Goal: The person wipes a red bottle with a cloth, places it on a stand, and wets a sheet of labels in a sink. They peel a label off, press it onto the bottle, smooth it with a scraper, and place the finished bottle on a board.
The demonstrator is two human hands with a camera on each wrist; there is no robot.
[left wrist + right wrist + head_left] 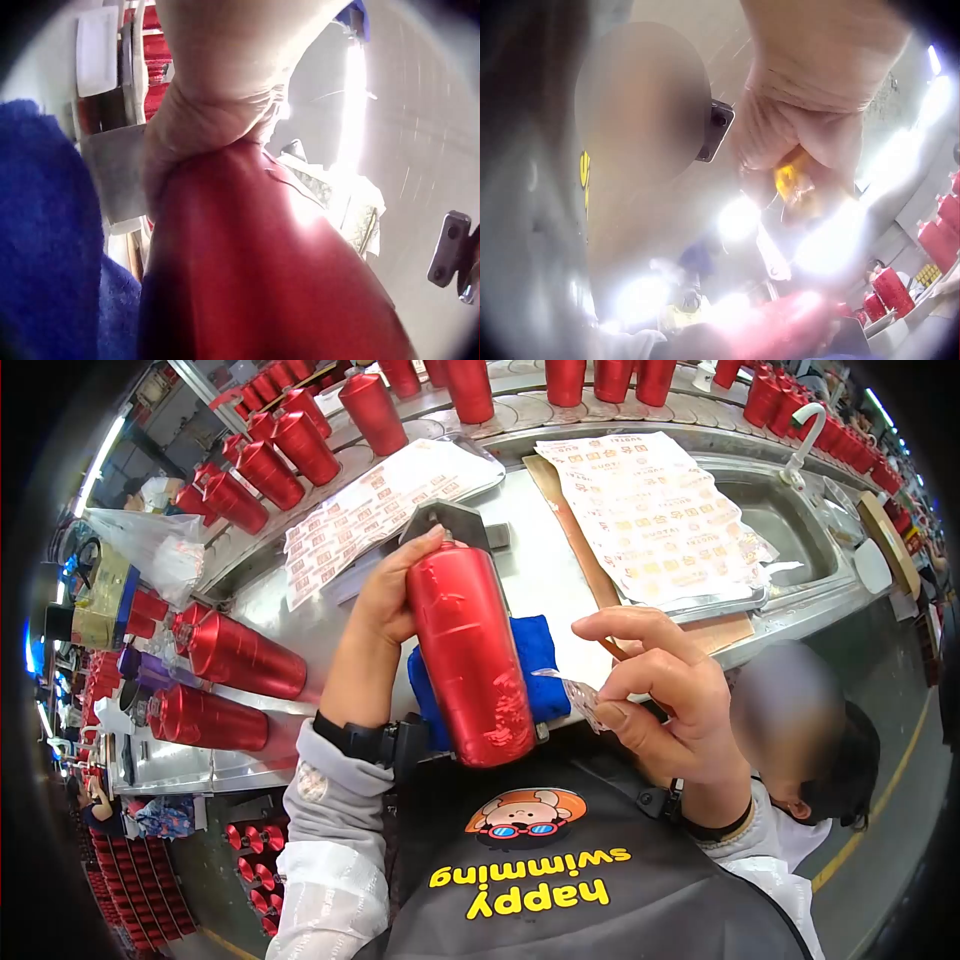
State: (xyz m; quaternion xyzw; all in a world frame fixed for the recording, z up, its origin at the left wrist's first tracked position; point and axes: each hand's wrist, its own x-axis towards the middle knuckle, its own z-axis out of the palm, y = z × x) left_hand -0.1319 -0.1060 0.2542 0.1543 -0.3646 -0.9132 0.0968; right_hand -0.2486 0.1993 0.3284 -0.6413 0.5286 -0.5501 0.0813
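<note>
A red bottle-shaped metal piece (470, 650) lies tilted above a blue cloth (540, 660), its narrow neck toward the far side. My left hand (395, 590) grips it around the neck end; the left wrist view shows the hand (217, 97) closed over the top of the red piece (255, 262). To the right of the piece, my right hand (670, 690) pinches a small clear film piece (585, 700) between thumb and fingers. A thin yellowish-brown item (612, 648) shows between its fingers. In the right wrist view something yellow (786, 180) sits within the hand (802, 127).
Patterned paper sheets (645, 510) lie on a tray at the right, and another sheet (375, 510) at the left. A sink (785, 525) stands far right. Red pieces (240, 650) lie at the left; several stand on the curved conveyor (520, 425). Another person (800, 740) is near my right arm.
</note>
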